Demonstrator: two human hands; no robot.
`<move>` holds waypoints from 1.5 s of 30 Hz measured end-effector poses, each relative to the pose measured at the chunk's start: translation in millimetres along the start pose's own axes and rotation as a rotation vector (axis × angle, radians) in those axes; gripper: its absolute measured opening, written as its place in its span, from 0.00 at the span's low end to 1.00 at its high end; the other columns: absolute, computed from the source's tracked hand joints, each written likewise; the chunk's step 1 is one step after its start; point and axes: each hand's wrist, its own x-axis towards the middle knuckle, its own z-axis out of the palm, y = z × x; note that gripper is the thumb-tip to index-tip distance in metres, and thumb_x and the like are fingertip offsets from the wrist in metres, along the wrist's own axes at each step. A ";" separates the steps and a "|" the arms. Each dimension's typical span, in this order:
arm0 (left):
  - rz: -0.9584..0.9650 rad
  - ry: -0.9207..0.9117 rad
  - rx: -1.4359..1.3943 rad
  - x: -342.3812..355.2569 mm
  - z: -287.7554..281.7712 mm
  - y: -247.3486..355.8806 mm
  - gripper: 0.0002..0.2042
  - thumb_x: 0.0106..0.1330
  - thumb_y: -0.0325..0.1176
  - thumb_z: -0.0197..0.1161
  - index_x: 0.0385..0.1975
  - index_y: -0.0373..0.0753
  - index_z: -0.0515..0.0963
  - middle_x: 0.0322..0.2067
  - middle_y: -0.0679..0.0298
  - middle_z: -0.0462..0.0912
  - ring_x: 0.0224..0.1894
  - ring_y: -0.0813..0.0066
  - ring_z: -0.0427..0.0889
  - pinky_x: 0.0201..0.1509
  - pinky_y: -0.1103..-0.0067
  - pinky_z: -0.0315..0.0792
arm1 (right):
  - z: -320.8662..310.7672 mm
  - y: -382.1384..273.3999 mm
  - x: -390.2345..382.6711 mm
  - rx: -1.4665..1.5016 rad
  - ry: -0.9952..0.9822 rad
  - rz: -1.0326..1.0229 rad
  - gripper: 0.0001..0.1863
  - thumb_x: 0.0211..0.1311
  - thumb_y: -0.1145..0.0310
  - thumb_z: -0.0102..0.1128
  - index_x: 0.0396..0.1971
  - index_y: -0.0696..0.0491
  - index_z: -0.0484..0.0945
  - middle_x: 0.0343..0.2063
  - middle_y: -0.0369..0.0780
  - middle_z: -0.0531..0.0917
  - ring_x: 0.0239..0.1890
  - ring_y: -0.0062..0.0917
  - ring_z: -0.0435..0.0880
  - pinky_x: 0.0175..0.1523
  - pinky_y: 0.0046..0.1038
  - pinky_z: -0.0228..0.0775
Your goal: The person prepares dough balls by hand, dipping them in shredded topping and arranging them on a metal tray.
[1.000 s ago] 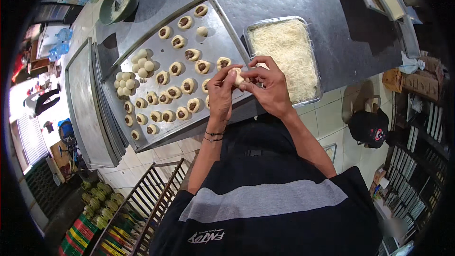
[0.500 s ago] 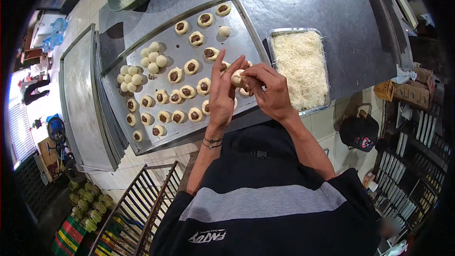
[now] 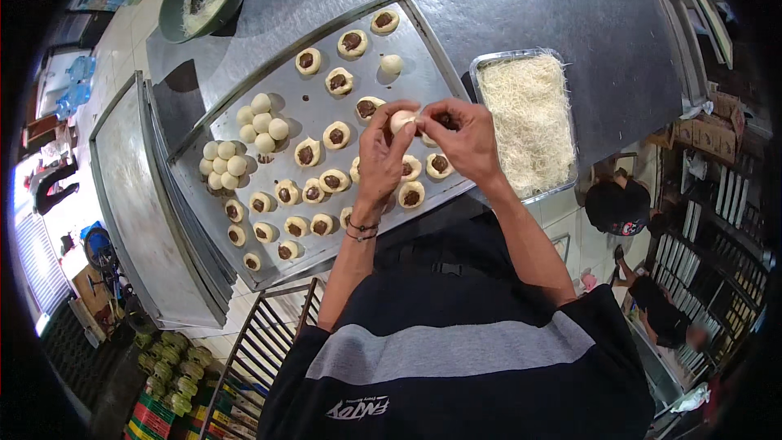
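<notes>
Between my hands, above the right part of a metal baking tray (image 3: 204,195), is a pale dough ball (image 3: 401,121). My left hand (image 3: 381,155) curls its thumb and fingers around it. The fingertips of my right hand (image 3: 463,134) pinch at the ball's right side. On the tray stand several flattened dough rounds with brown filling (image 3: 336,135) in their middles, spread in loose rows. Two clusters of plain dough balls (image 3: 262,124) sit at the tray's left, and one single plain ball (image 3: 391,63) lies near its far right.
Right of the tray is a foil-like rectangular pan (image 3: 525,126) of pale shreds. A green bowl (image 3: 199,0) stands at the far left of the steel table (image 3: 603,57). Stacked metal trays (image 3: 151,204) lean at left; a slatted rack (image 3: 257,358) stands below. Other people (image 3: 619,205) are at right.
My left fingers have gone from outstretched to curled around the dough ball. My right fingers stay pinched at it. The whole view has shifted a little.
</notes>
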 end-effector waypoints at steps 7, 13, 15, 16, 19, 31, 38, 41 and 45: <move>0.320 0.098 0.682 8.7 1.9 2.6 0.26 0.59 0.20 0.71 0.60 0.40 0.79 0.48 0.56 0.80 0.48 0.58 0.82 0.49 0.68 0.77 | 18.9 -13.3 -8.4 -0.039 0.059 -0.007 0.20 0.65 0.75 0.65 0.55 0.58 0.73 0.33 0.46 0.89 0.34 0.22 0.89 0.39 0.27 0.80; 0.272 0.070 0.827 37.6 -19.1 17.5 0.29 0.57 0.23 0.72 0.61 0.40 0.75 0.44 0.52 0.81 0.48 0.52 0.81 0.52 0.64 0.76 | 12.3 25.2 37.9 -0.095 0.221 -0.093 0.12 0.68 0.71 0.65 0.47 0.62 0.82 0.34 0.45 0.89 0.36 0.26 0.90 0.42 0.30 0.82; 0.209 0.176 0.996 54.1 -61.3 18.5 0.23 0.62 0.24 0.68 0.59 0.37 0.77 0.45 0.51 0.82 0.49 0.53 0.81 0.53 0.64 0.77 | 14.6 16.2 59.7 -0.162 0.188 -0.107 0.13 0.70 0.69 0.65 0.48 0.61 0.81 0.37 0.44 0.89 0.38 0.24 0.89 0.43 0.28 0.80; 0.310 0.195 1.199 62.7 -86.4 14.0 0.20 0.65 0.25 0.65 0.58 0.34 0.78 0.45 0.51 0.83 0.50 0.55 0.83 0.52 0.66 0.78 | 18.3 13.4 69.0 -0.233 0.156 -0.129 0.14 0.72 0.68 0.64 0.50 0.60 0.81 0.40 0.43 0.89 0.41 0.21 0.87 0.45 0.25 0.79; 0.550 0.145 1.470 91.0 -113.9 -4.2 0.18 0.66 0.26 0.65 0.56 0.34 0.80 0.42 0.51 0.83 0.45 0.50 0.83 0.51 0.62 0.77 | 25.2 62.4 96.1 -0.452 0.090 -0.225 0.15 0.72 0.64 0.64 0.49 0.60 0.82 0.39 0.46 0.86 0.41 0.32 0.86 0.47 0.33 0.77; 0.189 0.137 0.370 120.3 -131.6 -2.5 0.11 0.72 0.24 0.63 0.51 0.29 0.83 0.49 0.59 0.86 0.49 0.74 0.85 0.57 0.80 0.77 | -37.2 51.8 19.6 -0.792 0.456 -0.286 0.21 0.55 0.79 0.59 0.51 0.55 0.84 0.50 0.47 0.84 0.53 0.46 0.78 0.58 0.46 0.70; -0.232 -0.003 -0.791 77.2 -77.3 -12.5 0.19 0.80 0.36 0.43 0.61 0.30 0.71 0.62 0.48 0.77 0.66 0.54 0.76 0.75 0.58 0.66 | -59.7 83.5 -9.1 -1.054 0.174 -0.262 0.16 0.55 0.79 0.61 0.42 0.49 0.89 0.44 0.38 0.88 0.49 0.34 0.78 0.54 0.36 0.60; -0.387 -0.125 -0.890 58.9 -56.8 -33.1 0.24 0.79 0.44 0.44 0.61 0.28 0.69 0.60 0.41 0.77 0.66 0.45 0.74 0.75 0.53 0.64 | -62.4 81.8 -5.2 -0.843 0.350 -0.259 0.07 0.57 0.76 0.67 0.35 0.51 0.90 0.30 0.36 0.89 0.43 0.27 0.82 0.50 0.33 0.65; -0.550 -0.117 -0.764 42.3 -33.8 -46.2 0.26 0.79 0.46 0.44 0.63 0.27 0.66 0.60 0.39 0.77 0.64 0.46 0.77 0.71 0.55 0.71 | -49.8 63.9 -7.0 0.028 0.338 -0.010 0.10 0.60 0.78 0.69 0.42 0.57 0.88 0.36 0.38 0.90 0.33 0.18 0.86 0.41 0.21 0.77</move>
